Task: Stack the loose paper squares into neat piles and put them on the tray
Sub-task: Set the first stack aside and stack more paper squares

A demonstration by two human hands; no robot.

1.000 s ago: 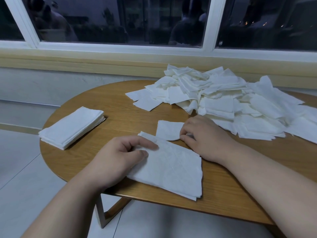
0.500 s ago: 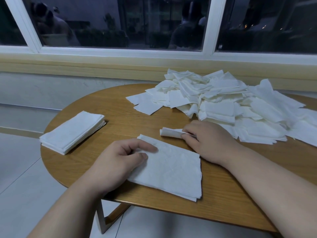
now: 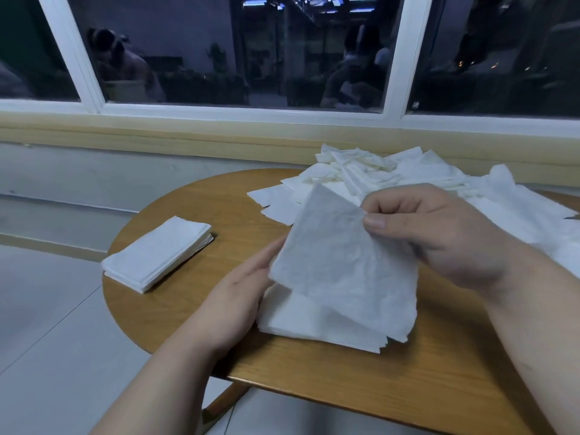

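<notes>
My right hand (image 3: 439, 237) pinches one white paper square (image 3: 332, 255) by its upper right corner and holds it tilted above a near pile of squares (image 3: 314, 324) on the round wooden table (image 3: 175, 296). The straight fingers of my left hand (image 3: 238, 296) lie against the left edge of that near pile, their tips behind the lifted square. A neat finished stack (image 3: 157, 255) sits at the table's left edge. A big loose heap of paper squares (image 3: 370, 174) covers the far right of the table. No tray is in view.
The table stands close under a window sill (image 3: 188, 136) and white-framed window. Pale floor tiles (image 3: 47, 324) spread to the left and below. A table leg (image 3: 219, 403) shows under the near edge.
My right hand lifted the single square off the table and brought it over the near pile. My left hand slid from the pile's top to its left edge.
</notes>
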